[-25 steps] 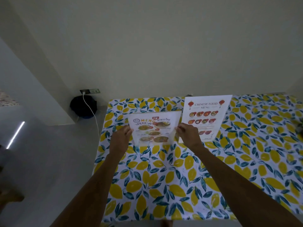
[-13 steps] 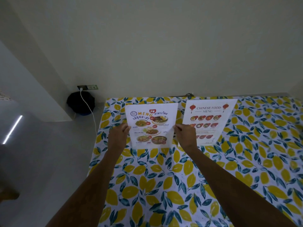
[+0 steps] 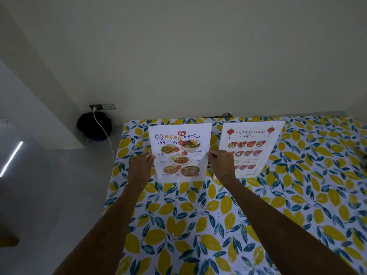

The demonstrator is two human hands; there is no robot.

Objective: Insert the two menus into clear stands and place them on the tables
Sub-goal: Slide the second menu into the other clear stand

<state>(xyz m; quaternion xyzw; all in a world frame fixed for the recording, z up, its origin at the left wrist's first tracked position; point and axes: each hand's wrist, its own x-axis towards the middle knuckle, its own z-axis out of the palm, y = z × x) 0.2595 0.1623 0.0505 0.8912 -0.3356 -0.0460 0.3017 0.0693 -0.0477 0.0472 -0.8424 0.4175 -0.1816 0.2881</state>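
A Thai food menu (image 3: 179, 151) in a clear stand rests upright near the far left of the lemon-print table (image 3: 218, 225). My left hand (image 3: 141, 167) pinches its left edge and my right hand (image 3: 221, 165) pinches its right edge. Just to the right stands the Chinese food menu (image 3: 251, 143) in its own clear stand, partly hidden by my right hand. The stands' clear bases are hard to make out.
The table's far edge meets the pale wall. Left of the table lies grey floor, with a dark round object (image 3: 94, 124) and a white cable (image 3: 103, 133) plugged into a wall socket (image 3: 102, 106). A dark item (image 3: 364, 157) shows at the right edge.
The Thai menu was tipped back and has come upright, facing me, a little farther back on the table. Both hands stayed on its sides. The Chinese menu did not move.
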